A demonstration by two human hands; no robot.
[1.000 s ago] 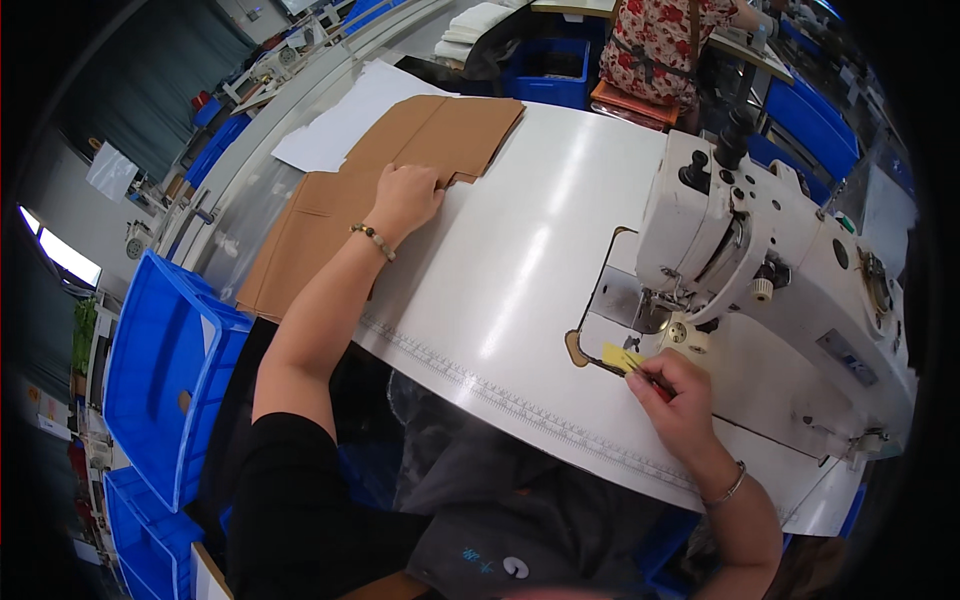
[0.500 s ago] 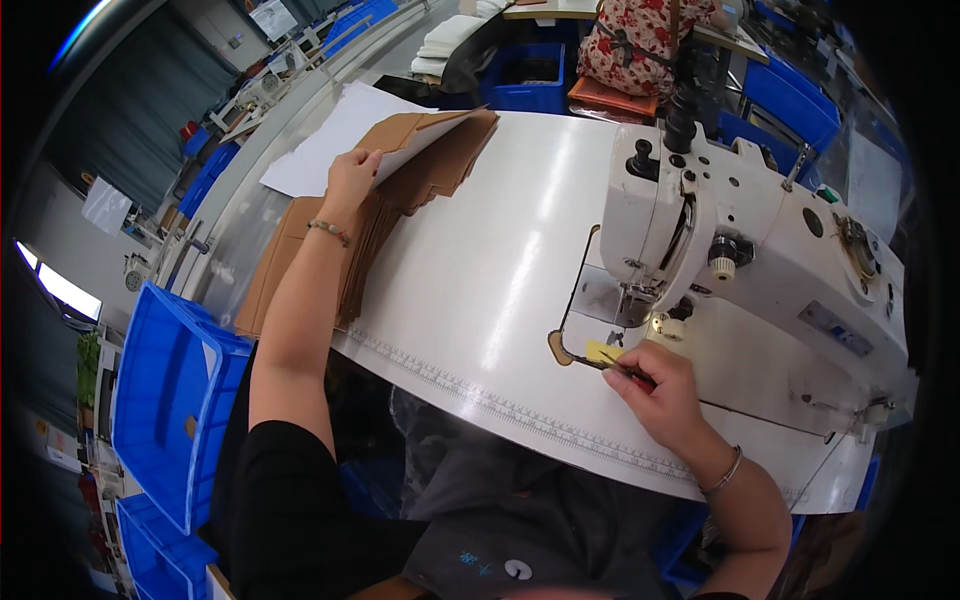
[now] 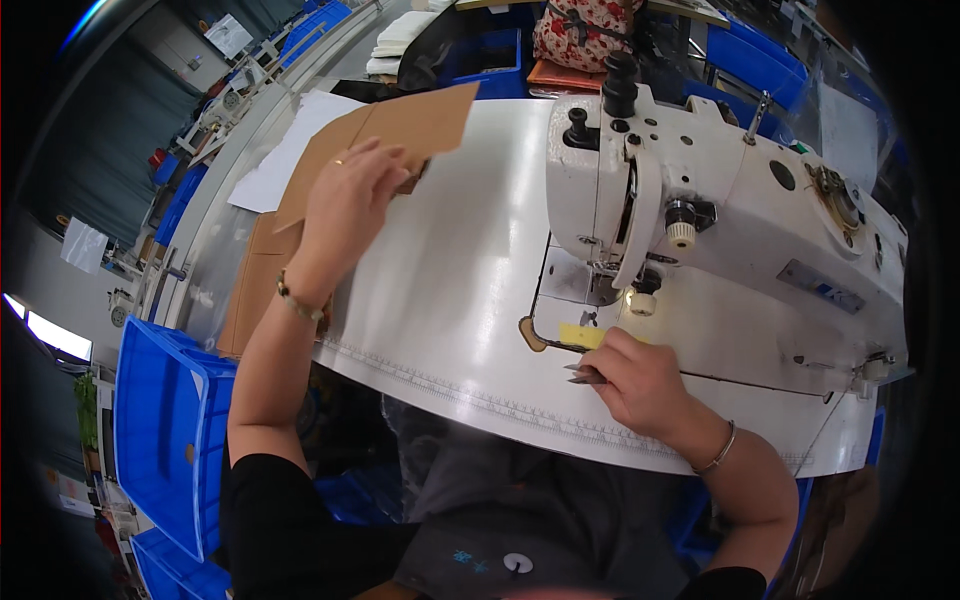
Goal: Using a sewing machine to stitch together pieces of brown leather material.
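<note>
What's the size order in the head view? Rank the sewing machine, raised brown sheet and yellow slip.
1. Sewing machine
2. Raised brown sheet
3. Yellow slip, partly behind the right hand

Panels point(image 3: 415, 115) left, sewing machine point(image 3: 720, 190) right

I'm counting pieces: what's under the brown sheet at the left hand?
Brown pieces show past its lower edge; the rest, covered by sheet and left hand, can't be seen.

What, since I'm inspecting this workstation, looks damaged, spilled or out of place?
The white sheet at left has a ragged edge, as if torn. A brown patch near the sewing machine stands out against the white tabletop; whether it is wear or something stuck on, I can't tell. Nothing looks spilled.
</note>
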